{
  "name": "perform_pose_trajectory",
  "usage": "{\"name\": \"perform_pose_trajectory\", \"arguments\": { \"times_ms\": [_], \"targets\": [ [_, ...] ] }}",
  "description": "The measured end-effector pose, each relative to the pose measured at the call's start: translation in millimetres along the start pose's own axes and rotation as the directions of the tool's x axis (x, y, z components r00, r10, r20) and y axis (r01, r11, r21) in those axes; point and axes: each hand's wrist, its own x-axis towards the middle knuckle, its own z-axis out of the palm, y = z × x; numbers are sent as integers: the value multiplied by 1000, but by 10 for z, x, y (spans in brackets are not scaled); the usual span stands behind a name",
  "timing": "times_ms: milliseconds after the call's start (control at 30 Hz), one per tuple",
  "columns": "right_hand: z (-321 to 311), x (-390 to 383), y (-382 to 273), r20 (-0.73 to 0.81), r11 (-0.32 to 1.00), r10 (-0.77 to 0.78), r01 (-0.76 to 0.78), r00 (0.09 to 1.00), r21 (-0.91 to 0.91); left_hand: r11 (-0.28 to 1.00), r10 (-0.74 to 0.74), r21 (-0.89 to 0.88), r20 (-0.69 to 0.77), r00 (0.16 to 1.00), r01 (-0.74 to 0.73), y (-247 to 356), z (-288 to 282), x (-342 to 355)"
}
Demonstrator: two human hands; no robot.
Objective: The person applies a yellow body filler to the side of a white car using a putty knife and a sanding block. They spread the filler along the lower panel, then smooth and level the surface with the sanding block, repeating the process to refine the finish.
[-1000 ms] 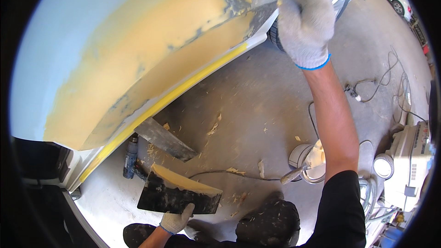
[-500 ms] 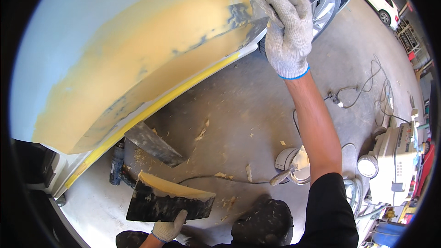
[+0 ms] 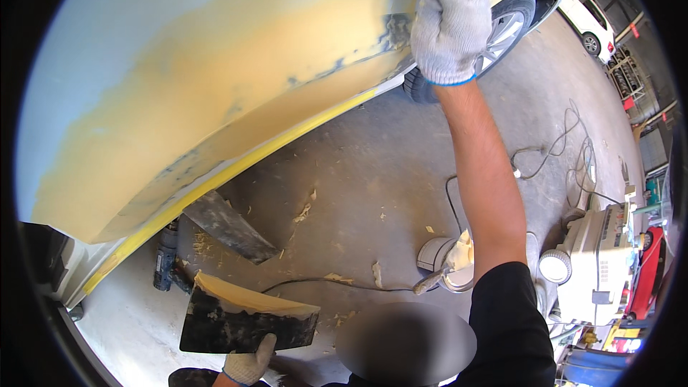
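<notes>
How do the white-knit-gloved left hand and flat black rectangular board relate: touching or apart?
Touching. The head view shows the gloved left hand gripping the black board, thumb over its lower edge.

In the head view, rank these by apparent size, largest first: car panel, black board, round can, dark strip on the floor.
1. Car panel
2. Black board, helped by being nearer the camera than the floor items
3. Round can and dark strip: too alike to rank

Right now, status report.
Left white-gloved hand: holding black rectangular board with yellow paste. Right white-gloved hand: at yellow-patched blue car panel, hiding part.
</notes>
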Motion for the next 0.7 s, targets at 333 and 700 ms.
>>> {"name": "perform_pose_trajectory", "arguments": {
  "times_ms": [333,700],
  "targets": [
    [-109,-781,-152,129,997,73,-72,989,-11,937,-288,-161,142,947,309,-121,33,-9],
    [-610,-154,-18,93,997,59,-64,994,52,991,-129,-21,102,986,132,-77,77,-195]
  ]
}}
